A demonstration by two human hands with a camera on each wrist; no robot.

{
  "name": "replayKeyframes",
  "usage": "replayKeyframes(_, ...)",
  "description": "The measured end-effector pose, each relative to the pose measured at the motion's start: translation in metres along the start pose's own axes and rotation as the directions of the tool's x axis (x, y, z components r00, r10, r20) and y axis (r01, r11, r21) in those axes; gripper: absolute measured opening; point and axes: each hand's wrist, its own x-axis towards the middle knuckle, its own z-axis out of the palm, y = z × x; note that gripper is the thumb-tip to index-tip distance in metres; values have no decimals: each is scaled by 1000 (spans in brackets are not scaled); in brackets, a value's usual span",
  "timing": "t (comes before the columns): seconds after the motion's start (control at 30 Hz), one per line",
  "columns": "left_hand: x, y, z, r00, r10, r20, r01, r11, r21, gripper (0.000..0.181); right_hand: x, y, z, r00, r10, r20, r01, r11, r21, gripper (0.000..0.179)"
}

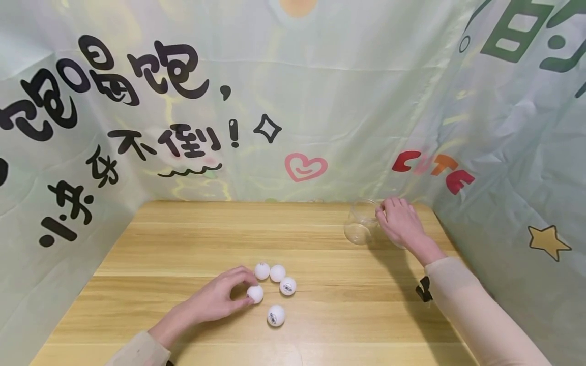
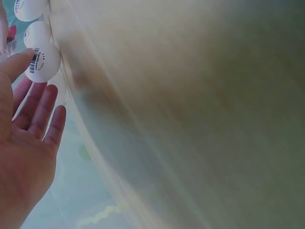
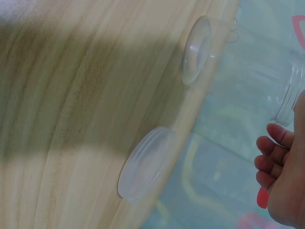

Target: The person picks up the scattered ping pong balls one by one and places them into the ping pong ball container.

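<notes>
My left hand (image 1: 212,295) is at the group of white ping-pong balls, pinching the nearest-left ball (image 1: 255,294) between thumb and fingers. In the left wrist view the thumb lies against a printed ball (image 2: 44,62), the other fingers spread below it. Further back on the right, a clear plastic jar (image 1: 358,233) stands upright with its mouth uncovered. My right hand (image 1: 400,219) holds the jar at its rim, fingers curled; the right wrist view cuts off part of this grip. A translucent round lid (image 3: 145,164) lies beside the jar, mostly hidden behind the right wrist in the head view.
Three more balls sit close together beyond the left hand, among them a printed ball (image 1: 288,286). Another ball (image 1: 276,315) lies nearer the front. The wooden table (image 1: 206,229) is bordered by a printed cloth (image 1: 256,101) at the back and sides.
</notes>
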Motion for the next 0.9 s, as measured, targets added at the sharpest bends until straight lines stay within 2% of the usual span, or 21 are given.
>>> replayKeyframes(0.47,-1,3,-1,1000,11,-1,-11,1000,-12,34,0,-1,-1,1000,0,7,0,1000,-8,36)
replayKeyframes(0.77,-2,5,-3,1000,-19,-1,19,999,-30,34,1,-1,0,1000,6,0,-6,1000,-11,37)
replayKeyframes(0.9,-3,6,-4,1000,-16,-14,15,998,-53,34,1,-1,1,1000,6,-1,-6,1000,-9,38)
